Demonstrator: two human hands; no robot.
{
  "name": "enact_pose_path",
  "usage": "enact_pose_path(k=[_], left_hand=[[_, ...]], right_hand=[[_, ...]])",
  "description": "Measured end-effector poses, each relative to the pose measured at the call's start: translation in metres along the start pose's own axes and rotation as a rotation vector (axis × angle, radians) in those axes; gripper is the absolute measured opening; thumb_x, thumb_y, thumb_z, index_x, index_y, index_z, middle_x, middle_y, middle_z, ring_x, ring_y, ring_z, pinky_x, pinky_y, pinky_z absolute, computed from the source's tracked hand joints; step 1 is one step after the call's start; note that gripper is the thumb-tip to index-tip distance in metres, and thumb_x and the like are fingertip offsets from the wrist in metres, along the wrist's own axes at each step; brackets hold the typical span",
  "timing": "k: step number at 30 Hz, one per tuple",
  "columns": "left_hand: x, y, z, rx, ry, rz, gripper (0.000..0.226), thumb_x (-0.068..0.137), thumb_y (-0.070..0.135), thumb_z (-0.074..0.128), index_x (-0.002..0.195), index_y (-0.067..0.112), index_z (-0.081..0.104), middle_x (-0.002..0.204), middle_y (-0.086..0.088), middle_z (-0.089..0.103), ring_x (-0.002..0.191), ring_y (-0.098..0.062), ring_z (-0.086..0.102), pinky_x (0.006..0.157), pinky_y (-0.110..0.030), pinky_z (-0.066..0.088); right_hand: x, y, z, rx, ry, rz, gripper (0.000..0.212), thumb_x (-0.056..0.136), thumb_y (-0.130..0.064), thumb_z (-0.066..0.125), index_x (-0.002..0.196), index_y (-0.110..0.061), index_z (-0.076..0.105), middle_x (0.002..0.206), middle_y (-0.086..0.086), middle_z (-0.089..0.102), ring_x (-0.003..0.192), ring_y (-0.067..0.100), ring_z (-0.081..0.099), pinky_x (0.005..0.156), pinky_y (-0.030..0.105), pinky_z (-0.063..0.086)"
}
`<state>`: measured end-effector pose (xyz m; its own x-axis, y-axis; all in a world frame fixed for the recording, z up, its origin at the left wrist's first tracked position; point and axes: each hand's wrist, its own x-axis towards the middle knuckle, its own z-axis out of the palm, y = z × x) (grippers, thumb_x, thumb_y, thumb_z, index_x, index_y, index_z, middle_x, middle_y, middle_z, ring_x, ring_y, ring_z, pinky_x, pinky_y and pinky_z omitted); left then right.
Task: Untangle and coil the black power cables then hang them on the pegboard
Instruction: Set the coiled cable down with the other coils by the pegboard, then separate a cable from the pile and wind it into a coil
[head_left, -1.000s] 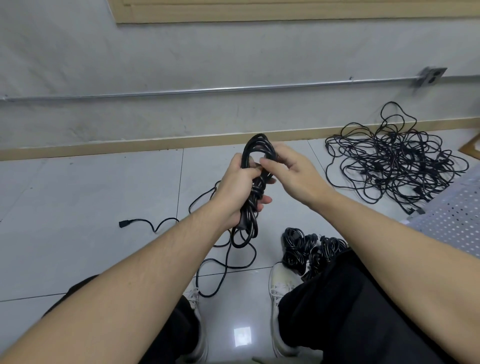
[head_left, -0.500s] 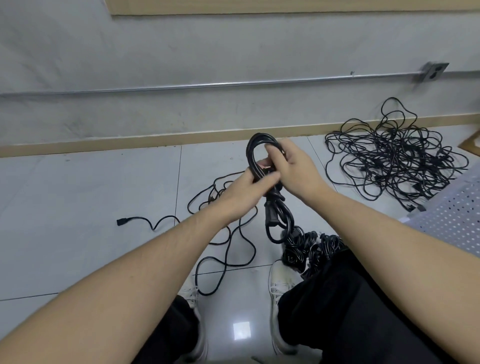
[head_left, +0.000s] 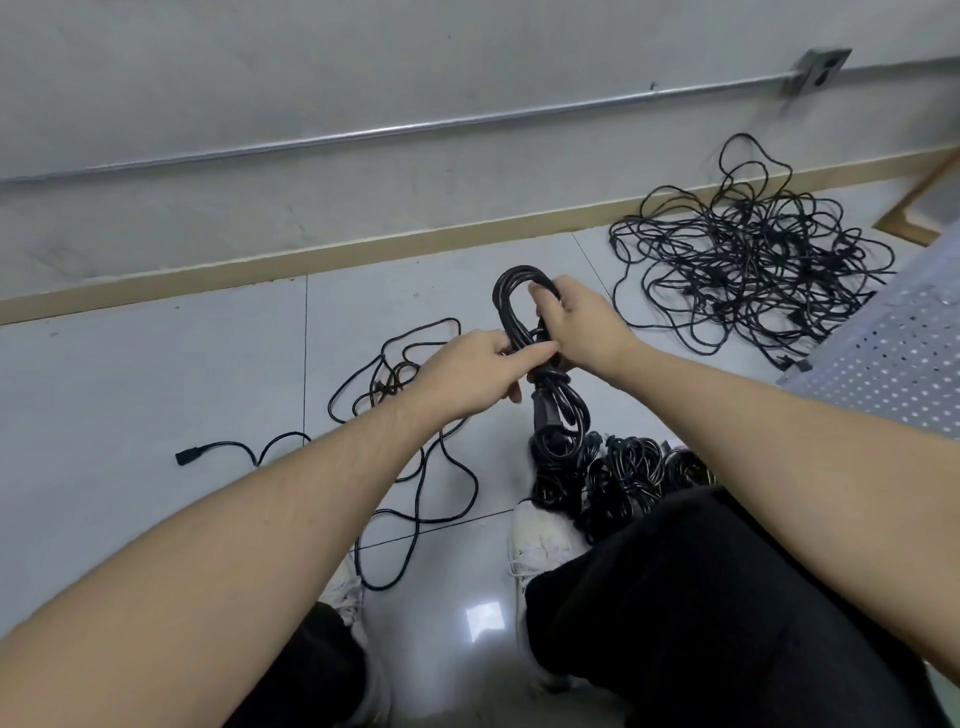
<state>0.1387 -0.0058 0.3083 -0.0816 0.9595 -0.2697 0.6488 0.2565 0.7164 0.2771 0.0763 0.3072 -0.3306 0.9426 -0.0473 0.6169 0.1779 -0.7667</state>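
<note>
A coiled black power cable (head_left: 511, 306) stands upright between both hands, wrapped tight at its middle, a plug hanging below. My right hand (head_left: 576, 325) grips the coil's upper part from the right. My left hand (head_left: 480, 371) pinches the wrapped middle from the left. A big tangled heap of black cables (head_left: 748, 260) lies on the floor at the right. One loose cable (head_left: 410, 441) sprawls on the tiles at the left of the coil. Several finished coils (head_left: 618, 473) lie by my right shoe. A corner of the white pegboard (head_left: 904, 358) shows at the right edge.
I sit low, black trousers and white shoes (head_left: 540, 545) in the foreground. A grey wall with a metal conduit (head_left: 415, 127) and a tan skirting board (head_left: 311, 260) closes the far side. A wooden frame (head_left: 930, 208) leans at the far right.
My left hand has let go of the coil's lower body and moved up to its middle. My right hand has closed over the upper loop. The coil has shifted slightly right.
</note>
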Motion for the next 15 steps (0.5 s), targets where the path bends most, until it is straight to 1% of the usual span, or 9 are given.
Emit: enact_pose_path(k=[2, 4, 5, 7, 8, 9, 10, 12, 15], left_hand=[[0.019, -0.006, 0.019, -0.149, -0.064, 0.045, 0.038, 0.092, 0.063, 0.06, 0.098, 0.027, 0.069, 0.083, 0.007, 0.076, 0.083, -0.016, 0.072, 0.087, -0.045, 0.058], [0.034, -0.014, 0.043, -0.245, -0.122, 0.037, 0.042, 0.094, 0.059, 0.061, 0.114, 0.022, 0.062, 0.094, 0.0, 0.076, 0.084, -0.016, 0.073, 0.085, -0.039, 0.058], [0.042, -0.018, 0.056, -0.283, -0.16, 0.007, 0.047, 0.094, 0.061, 0.061, 0.116, 0.019, 0.059, 0.098, -0.003, 0.076, 0.085, -0.017, 0.073, 0.087, -0.037, 0.057], [0.057, -0.025, 0.084, -0.317, -0.219, -0.059, 0.053, 0.091, 0.065, 0.062, 0.109, 0.015, 0.056, 0.102, -0.003, 0.074, 0.091, -0.018, 0.07, 0.093, -0.036, 0.055], [0.064, -0.029, 0.098, -0.312, -0.233, -0.086, 0.052, 0.091, 0.064, 0.062, 0.101, 0.014, 0.054, 0.099, 0.001, 0.07, 0.09, -0.017, 0.066, 0.09, -0.032, 0.052], [0.07, -0.035, 0.109, -0.301, -0.237, -0.11, 0.049, 0.092, 0.062, 0.062, 0.094, 0.013, 0.052, 0.093, 0.002, 0.065, 0.085, -0.016, 0.06, 0.082, -0.03, 0.046], [0.078, -0.04, 0.126, -0.29, -0.253, -0.121, 0.047, 0.093, 0.06, 0.063, 0.09, 0.014, 0.053, 0.086, 0.001, 0.059, 0.08, -0.016, 0.055, 0.076, -0.03, 0.042], [0.091, -0.054, 0.153, -0.25, -0.287, -0.131, 0.046, 0.093, 0.058, 0.065, 0.08, 0.015, 0.056, 0.075, 0.001, 0.054, 0.072, -0.015, 0.05, 0.068, -0.03, 0.038], [0.112, -0.077, 0.193, -0.137, -0.321, -0.163, 0.05, 0.095, 0.052, 0.065, 0.064, 0.016, 0.05, 0.062, 0.006, 0.05, 0.059, -0.013, 0.047, 0.058, -0.028, 0.036]], right_hand=[[0.002, 0.016, -0.007, 0.15, -0.081, 0.074, 0.031, 0.107, -0.039, 0.045, 0.107, -0.01, 0.055, 0.082, 0.007, 0.059, 0.065, 0.021, 0.06, 0.048, 0.027, 0.049], [0.001, 0.038, -0.012, 0.245, -0.167, 0.146, 0.023, 0.105, -0.038, 0.049, 0.108, -0.016, 0.056, 0.082, 0.005, 0.059, 0.058, 0.02, 0.062, 0.047, 0.029, 0.052], [0.0, 0.052, -0.014, 0.268, -0.192, 0.185, 0.02, 0.104, -0.038, 0.051, 0.107, -0.019, 0.057, 0.082, 0.004, 0.06, 0.055, 0.019, 0.062, 0.047, 0.029, 0.052], [-0.004, 0.084, -0.016, 0.331, -0.213, 0.274, 0.02, 0.104, -0.037, 0.052, 0.11, -0.019, 0.059, 0.086, 0.005, 0.061, 0.056, 0.018, 0.062, 0.049, 0.03, 0.053], [-0.006, 0.102, -0.015, 0.371, -0.215, 0.32, 0.021, 0.105, -0.035, 0.052, 0.115, -0.018, 0.059, 0.088, 0.006, 0.062, 0.057, 0.018, 0.062, 0.051, 0.032, 0.055], [-0.01, 0.116, -0.012, 0.4, -0.218, 0.364, 0.021, 0.105, -0.032, 0.051, 0.119, -0.017, 0.059, 0.091, 0.006, 0.063, 0.058, 0.018, 0.063, 0.055, 0.034, 0.057], [-0.012, 0.136, -0.008, 0.423, -0.216, 0.419, 0.021, 0.105, -0.029, 0.051, 0.121, -0.018, 0.058, 0.092, 0.008, 0.065, 0.058, 0.018, 0.065, 0.061, 0.039, 0.06], [-0.015, 0.166, 0.004, 0.43, -0.221, 0.518, 0.021, 0.104, -0.025, 0.053, 0.124, -0.018, 0.058, 0.092, 0.01, 0.07, 0.059, 0.019, 0.068, 0.073, 0.046, 0.063], [-0.009, 0.207, 0.028, 0.372, -0.223, 0.614, 0.025, 0.102, -0.018, 0.053, 0.126, -0.021, 0.059, 0.093, 0.014, 0.073, 0.065, 0.023, 0.07, 0.072, 0.045, 0.064]])
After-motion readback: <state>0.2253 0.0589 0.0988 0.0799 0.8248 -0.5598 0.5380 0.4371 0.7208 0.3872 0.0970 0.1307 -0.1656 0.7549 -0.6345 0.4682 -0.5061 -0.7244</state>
